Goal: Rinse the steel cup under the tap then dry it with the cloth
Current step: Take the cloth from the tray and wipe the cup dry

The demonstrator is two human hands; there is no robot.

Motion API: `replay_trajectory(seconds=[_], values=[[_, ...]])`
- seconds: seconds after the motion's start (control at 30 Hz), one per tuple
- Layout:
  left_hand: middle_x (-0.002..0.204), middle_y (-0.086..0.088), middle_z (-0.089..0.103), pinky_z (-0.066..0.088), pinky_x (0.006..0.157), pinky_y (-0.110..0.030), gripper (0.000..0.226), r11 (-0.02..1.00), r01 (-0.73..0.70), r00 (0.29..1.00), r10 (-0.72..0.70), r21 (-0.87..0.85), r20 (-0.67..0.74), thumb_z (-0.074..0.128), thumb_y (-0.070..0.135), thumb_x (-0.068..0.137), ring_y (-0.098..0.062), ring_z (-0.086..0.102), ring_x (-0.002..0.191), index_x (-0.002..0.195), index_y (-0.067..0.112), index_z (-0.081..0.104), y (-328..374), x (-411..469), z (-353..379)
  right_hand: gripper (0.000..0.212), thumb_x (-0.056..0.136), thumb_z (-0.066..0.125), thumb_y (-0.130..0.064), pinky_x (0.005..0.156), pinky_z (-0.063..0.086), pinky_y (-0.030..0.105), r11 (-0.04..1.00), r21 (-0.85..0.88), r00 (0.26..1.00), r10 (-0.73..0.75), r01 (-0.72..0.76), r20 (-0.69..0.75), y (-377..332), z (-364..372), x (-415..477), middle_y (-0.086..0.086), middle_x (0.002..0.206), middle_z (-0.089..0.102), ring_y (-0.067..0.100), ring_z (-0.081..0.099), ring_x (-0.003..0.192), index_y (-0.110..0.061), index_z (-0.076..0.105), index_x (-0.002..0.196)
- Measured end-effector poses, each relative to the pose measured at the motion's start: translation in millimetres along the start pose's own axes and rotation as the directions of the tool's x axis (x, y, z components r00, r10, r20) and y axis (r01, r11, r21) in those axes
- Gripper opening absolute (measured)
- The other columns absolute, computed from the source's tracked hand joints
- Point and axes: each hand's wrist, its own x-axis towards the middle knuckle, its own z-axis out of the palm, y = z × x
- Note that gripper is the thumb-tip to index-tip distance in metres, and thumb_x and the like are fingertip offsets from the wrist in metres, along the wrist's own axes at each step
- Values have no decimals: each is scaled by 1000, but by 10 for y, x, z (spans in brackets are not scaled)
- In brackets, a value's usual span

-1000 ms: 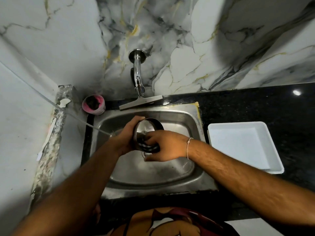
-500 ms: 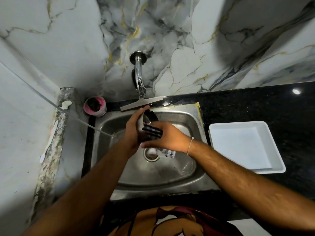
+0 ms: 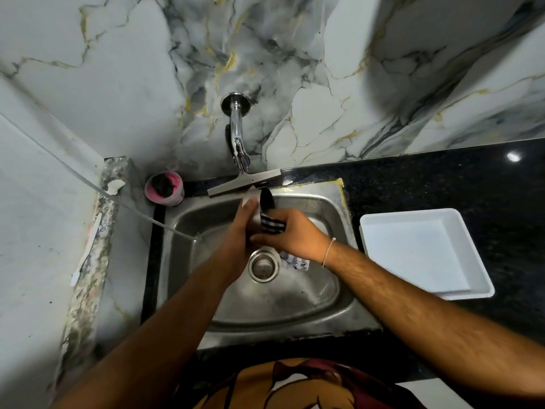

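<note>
Steel cup [image 3: 256, 217] between left hand [image 3: 239, 231] and cloth-wrapped right hand [image 3: 298, 235].

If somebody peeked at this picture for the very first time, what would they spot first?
Probably the two hands meeting over the middle of the steel sink: the left hand grips the steel cup while the right hand presses a striped cloth against it. Straight above them a shiny tap sticks out of the marble wall. A white tray sits on the black counter to the right.
</note>
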Motion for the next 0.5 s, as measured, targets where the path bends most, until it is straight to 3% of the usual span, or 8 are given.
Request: replay_trajectory(seconds=[0.07, 0.13, 0.2, 0.23, 0.33, 0.43, 0.5], values=[[101, -9, 86, 68, 71, -31, 53, 997, 74, 996, -73, 12, -45, 61, 62, 98, -22, 84, 88, 101, 19, 90, 104, 50, -32, 22, 82, 96, -21, 69, 58, 21, 998, -58, 999, 3, 0, 48, -27, -3, -4, 6, 86, 82, 6, 76, 72, -12, 80, 92], [96, -11, 86, 66, 64, -32, 56, 984, 168, 983, -163, 51, -87, 63, 65, 93, -24, 84, 80, 90, 16, 91, 200, 121, -71, 29, 84, 94, -34, 77, 59, 28, 925, -367, 990, -58, 101, 126, 19, 20, -49, -2, 102, 80, 8, 76, 87, -18, 81, 105], [98, -13, 86, 68, 67, -38, 56, 956, 256, 964, -241, 147, -112, 64, 66, 91, -27, 84, 79, 88, 18, 91, 217, 170, -109, 42, 94, 79, -44, 89, 58, 35, 656, -719, 970, -96, 230, 223, 113, 57, -120, -6, 132, 73, 21, 74, 113, -29, 73, 133], [99, -15, 86, 69, 69, -45, 57, 927, 317, 947, -298, 201, -120, 63, 68, 91, -29, 85, 80, 91, 18, 91, 207, 177, -120, 43, 99, 72, -41, 90, 57, 38, 526, -808, 962, -91, 266, 257, 149, 52, -151, -4, 140, 69, 27, 71, 119, -32, 67, 141], [103, -22, 85, 67, 65, -56, 69, 816, 492, 870, -474, 304, -136, 60, 73, 90, -39, 84, 80, 111, 12, 82, 209, 177, -99, 44, 102, 62, -17, 81, 53, 45, 270, -911, 950, -67, 310, 304, 249, -26, -199, 7, 149, 56, 38, 66, 117, -27, 64, 145], [96, -22, 85, 66, 58, -49, 78, 735, 547, 831, -535, 401, -152, 58, 79, 88, -39, 84, 73, 116, 8, 77, 256, 238, -57, 50, 99, 61, -9, 81, 52, 47, 177, -946, 959, -135, 272, 250, 255, -119, -173, 10, 157, 48, 41, 64, 115, -25, 63, 146], [98, -23, 85, 68, 64, -52, 79, 679, 572, 809, -560, 460, -179, 59, 80, 86, -43, 83, 76, 116, 9, 76, 304, 284, -42, 50, 99, 62, -10, 85, 55, 47, 173, -955, 964, -153, 242, 217, 209, -99, -153, 8, 159, 46, 40, 63, 118, -26, 64, 146]])
